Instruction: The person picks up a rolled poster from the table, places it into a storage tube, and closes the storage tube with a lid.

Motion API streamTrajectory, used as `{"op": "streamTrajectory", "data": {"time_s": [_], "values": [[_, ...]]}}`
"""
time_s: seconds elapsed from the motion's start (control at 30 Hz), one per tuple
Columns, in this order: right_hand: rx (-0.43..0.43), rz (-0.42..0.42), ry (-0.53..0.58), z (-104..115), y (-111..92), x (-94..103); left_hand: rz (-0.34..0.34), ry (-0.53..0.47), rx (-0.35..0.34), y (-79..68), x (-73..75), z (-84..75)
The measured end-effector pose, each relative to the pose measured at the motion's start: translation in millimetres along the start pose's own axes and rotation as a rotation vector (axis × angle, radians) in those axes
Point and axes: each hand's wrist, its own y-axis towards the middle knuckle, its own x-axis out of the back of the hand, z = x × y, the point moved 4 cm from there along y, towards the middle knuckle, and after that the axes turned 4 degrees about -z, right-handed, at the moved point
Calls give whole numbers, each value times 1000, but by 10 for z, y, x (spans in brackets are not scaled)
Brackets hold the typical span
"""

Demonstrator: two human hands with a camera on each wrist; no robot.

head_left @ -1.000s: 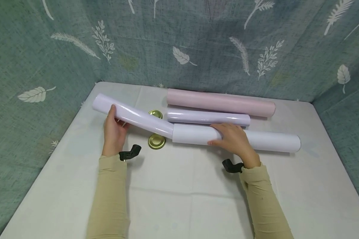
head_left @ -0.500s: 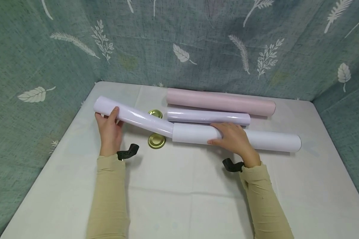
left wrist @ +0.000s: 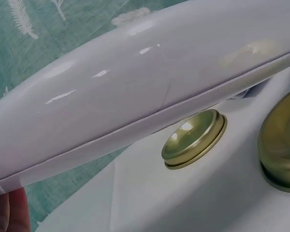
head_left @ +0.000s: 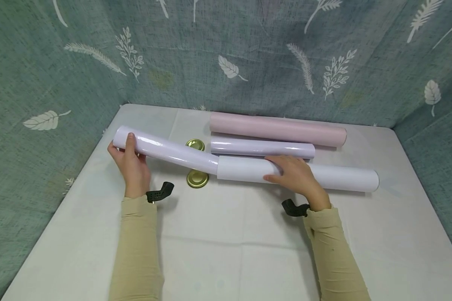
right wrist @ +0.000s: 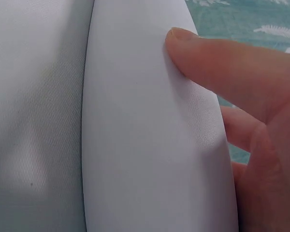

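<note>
My left hand [head_left: 134,169] grips a glossy pale-lilac roll [head_left: 165,151] near its far left end, thumb on top and fingers beneath. That roll is raised at the left, and its right end sits inside the open end of a matte white tube [head_left: 241,169]. My right hand [head_left: 295,175] holds the white tube around its middle, thumb on the near side. In the left wrist view the roll's long paper edge [left wrist: 159,112] runs along its side. Through the right wrist view the thumb [right wrist: 203,55] presses the white surface.
Behind the white tube lie a shorter glossy lilac roll [head_left: 263,148] and a pink roll [head_left: 278,129]. Two gold jar lids, a near lid [head_left: 197,178] and a far lid [head_left: 195,144], lie by the raised roll. A leaf-patterned curtain [head_left: 226,50] borders the white table [head_left: 211,251].
My left hand has shifted left along the lilac roll toward its end, and the raised end has come down a little. The right hand and the white tube have stayed nearly still.
</note>
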Motion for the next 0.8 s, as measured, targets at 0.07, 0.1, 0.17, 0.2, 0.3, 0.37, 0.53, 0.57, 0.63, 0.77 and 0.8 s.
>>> {"op": "streamTrajectory", "data": {"time_s": [0.07,0.1,0.17,0.2,0.3,0.37,0.53,0.57,0.63,0.77,0.8], "values": [[0,1,-2,1,-2,-1,-11,4,-6,5,3,-4],[1,2,-3,1,-2,0,-17,4,-4,9,6,-2],[0,5,-2,2,-2,2,-23,8,-6,15,17,-2],[0,5,-1,4,-3,4,-24,13,-8,16,23,-2],[-1,8,-1,13,-5,10,-23,37,-4,16,42,3],[-2,9,-4,18,-7,12,-21,55,3,13,47,10],[-1,11,-13,20,-8,14,-35,74,29,15,55,35],[-2,12,-15,18,-9,13,-41,86,30,16,56,40],[-4,12,-17,13,-6,11,-50,113,34,17,60,53],[-6,13,-17,4,-3,4,-66,184,33,19,66,74],[-4,14,-16,4,-2,3,-72,188,38,21,68,78]]}}
